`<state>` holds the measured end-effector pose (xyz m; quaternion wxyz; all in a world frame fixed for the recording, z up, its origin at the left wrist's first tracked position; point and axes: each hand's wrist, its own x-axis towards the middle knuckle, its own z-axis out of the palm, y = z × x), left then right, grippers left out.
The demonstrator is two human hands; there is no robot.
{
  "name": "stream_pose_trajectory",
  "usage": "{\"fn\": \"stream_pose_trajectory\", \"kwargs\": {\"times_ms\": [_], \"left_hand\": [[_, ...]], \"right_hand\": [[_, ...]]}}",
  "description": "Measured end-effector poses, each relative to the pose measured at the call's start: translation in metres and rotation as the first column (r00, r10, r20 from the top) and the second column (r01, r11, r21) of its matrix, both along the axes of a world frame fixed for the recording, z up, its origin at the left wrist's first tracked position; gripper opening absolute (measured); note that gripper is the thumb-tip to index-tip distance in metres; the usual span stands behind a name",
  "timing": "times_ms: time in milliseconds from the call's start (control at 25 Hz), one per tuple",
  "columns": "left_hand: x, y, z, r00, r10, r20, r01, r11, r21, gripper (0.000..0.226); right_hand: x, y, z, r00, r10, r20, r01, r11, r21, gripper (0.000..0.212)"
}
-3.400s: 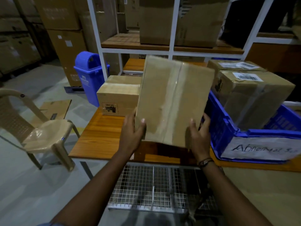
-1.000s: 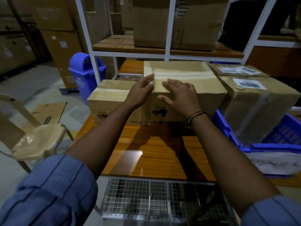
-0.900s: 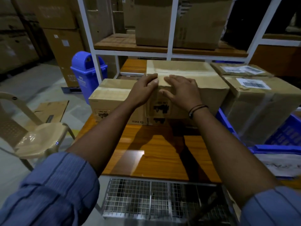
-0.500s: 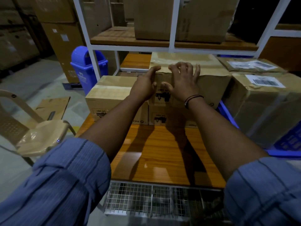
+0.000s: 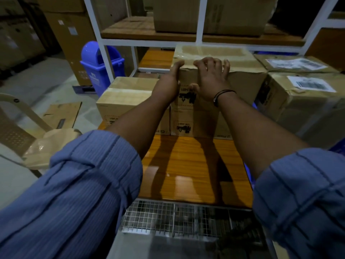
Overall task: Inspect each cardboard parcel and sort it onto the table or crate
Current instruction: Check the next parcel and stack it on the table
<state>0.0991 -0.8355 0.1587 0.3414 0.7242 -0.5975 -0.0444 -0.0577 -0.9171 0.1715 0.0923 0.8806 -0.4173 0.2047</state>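
My left grip (image 5: 168, 83) clasps the near left corner of the top parcel (image 5: 242, 85), thumb hooked over its upper edge. My right grip (image 5: 211, 79) curls its spread fingers over that same edge. The parcel sits stacked on a lower parcel (image 5: 196, 122) at the back of the bench (image 5: 186, 165).

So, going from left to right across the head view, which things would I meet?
Beige chair → blue bin → low parcel → top parcel of the stack → labelled parcel.
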Motion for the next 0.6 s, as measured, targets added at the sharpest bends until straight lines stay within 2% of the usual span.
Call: {"fn": "stream_pose_trajectory", "kwargs": {"times_ms": [80, 160, 280, 600], "left_hand": [[-0.009, 0.017, 0.007, 0.998, 0.036, 0.049, -0.041, 0.995, 0.096, 0.087], [-0.02, 0.045, 0.0, 0.989, 0.071, 0.133, -0.084, 0.992, 0.097, 0.099], [-0.031, 0.109, -0.037, 0.963, 0.112, 0.247, -0.127, 0.991, 0.048, 0.095], [-0.03, 0.246, -0.104, 0.87, 0.364, 0.333, -0.443, 0.873, 0.203, 0.079]], "right_hand": [[-0.003, 0.017, -0.005, 0.998, -0.061, -0.029, 0.061, 0.998, 0.006, 0.083], [-0.011, 0.043, -0.023, 0.998, -0.059, 0.021, 0.059, 0.998, 0.0, 0.088], [-0.025, 0.098, -0.065, 0.993, 0.073, 0.097, -0.076, 0.997, 0.027, 0.084], [0.004, 0.193, -0.116, 0.948, 0.308, 0.076, -0.317, 0.93, 0.185, 0.071]]}}
